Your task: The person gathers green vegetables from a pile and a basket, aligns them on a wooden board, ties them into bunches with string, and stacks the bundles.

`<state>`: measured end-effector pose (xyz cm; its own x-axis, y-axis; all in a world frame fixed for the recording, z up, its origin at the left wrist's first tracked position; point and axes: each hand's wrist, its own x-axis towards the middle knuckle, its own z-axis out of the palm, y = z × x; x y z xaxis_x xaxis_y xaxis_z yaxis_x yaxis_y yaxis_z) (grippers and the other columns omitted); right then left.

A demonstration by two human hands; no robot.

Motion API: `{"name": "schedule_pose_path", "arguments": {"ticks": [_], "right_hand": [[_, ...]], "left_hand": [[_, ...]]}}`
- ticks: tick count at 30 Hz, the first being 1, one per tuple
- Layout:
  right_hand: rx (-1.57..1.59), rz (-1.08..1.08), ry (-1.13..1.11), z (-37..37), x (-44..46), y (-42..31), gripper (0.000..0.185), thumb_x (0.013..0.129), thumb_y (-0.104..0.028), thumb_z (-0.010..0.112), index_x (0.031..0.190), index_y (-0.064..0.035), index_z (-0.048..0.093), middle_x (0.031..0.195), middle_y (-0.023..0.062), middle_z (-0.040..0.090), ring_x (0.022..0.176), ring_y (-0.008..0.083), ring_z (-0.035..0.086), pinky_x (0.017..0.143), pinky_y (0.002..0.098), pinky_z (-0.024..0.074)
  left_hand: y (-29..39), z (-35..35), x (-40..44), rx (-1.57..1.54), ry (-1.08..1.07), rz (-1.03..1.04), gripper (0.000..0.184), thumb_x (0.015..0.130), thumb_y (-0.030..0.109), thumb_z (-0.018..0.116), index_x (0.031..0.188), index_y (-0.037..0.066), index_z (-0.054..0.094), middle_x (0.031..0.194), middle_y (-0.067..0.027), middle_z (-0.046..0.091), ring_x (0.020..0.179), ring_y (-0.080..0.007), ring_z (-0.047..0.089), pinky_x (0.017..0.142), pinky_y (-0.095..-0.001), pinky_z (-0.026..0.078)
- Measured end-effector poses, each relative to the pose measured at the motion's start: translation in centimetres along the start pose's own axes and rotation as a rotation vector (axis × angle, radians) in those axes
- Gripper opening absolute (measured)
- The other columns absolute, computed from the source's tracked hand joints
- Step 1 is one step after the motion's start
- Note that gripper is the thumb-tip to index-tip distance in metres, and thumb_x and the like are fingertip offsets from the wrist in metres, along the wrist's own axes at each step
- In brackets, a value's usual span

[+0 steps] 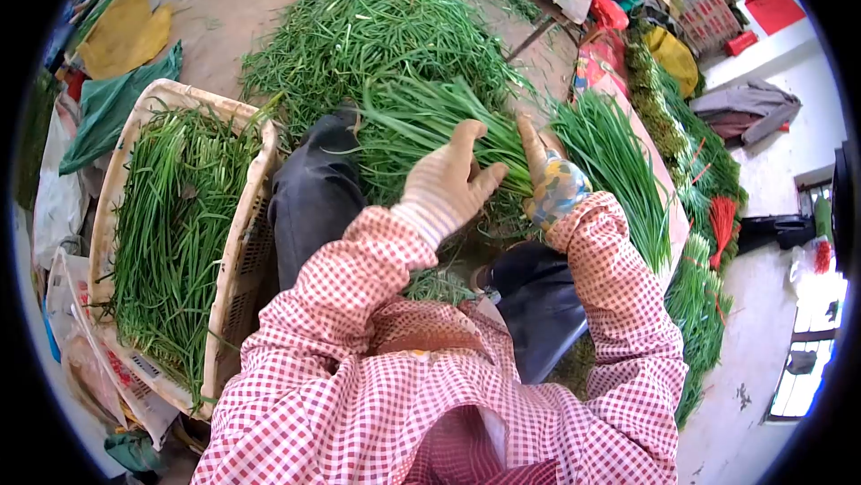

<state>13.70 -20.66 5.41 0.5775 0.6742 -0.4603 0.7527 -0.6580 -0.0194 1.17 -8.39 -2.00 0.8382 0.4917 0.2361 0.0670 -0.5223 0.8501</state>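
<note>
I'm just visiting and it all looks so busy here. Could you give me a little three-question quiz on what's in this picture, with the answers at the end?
1. Multiple choice: what lies in the pale basket?
a) Red bags
b) Cut green stalks
c) Folded cloths

2. True or false: the basket stands on the person's right side.

3. Fill in the blank: the left hand and right hand are at a bunch of long leaves, and the checked sleeves are white and ____.

Key: 1: b. 2: false, it stands on the left. 3: red.
</note>
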Motion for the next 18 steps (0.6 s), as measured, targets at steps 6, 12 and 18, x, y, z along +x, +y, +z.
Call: {"name": "schedule_pose_path", "arguments": {"ticks": [6,12,18], "right_hand": [[0.192,0.051,-0.109,3.7,1.1,3.3,0.112,0.064,-0.006,0.074,0.153,-0.0111,0.006,0.151,0.0225,0.027,0.139,0.0391,0.027,0.114,0.0363,0.0277],[0.183,-0.039,0.041,5.2,2.9,5.0,0.094,0.07,-0.011,0.071,0.15,-0.0117,0.021,0.145,0.0241,0.037,0.137,0.0383,0.033,0.113,0.0366,0.0272],[-0.185,-0.174,0.106,1.6,-2.2,2.3,0.085,0.074,-0.012,0.069,0.148,-0.0285,0.032,0.132,0.0242,0.049,0.118,0.0405,0.052,0.099,0.0398,0.0439]], "left_hand": [[0.5,-0.6,0.5,0.391,-0.303,0.103,0.03,0.091,0.03,0.06,0.101,0.004,0.05,0.073,-0.0188,0.062,0.072,-0.0414,0.061,0.061,-0.0502,0.046],[-0.3,-0.3,-1.1,0.16,-0.22,0.279,0.013,0.083,0.017,0.062,0.083,0.006,0.055,0.068,-0.016,0.06,0.067,-0.0365,0.062,0.055,-0.0437,0.047],[0.0,-1.9,-4.2,-0.177,-0.486,0.364,0.011,0.081,0.014,0.065,0.084,0.005,0.06,0.071,-0.0146,0.059,0.065,-0.0312,0.061,0.059,-0.0368,0.049]]}}
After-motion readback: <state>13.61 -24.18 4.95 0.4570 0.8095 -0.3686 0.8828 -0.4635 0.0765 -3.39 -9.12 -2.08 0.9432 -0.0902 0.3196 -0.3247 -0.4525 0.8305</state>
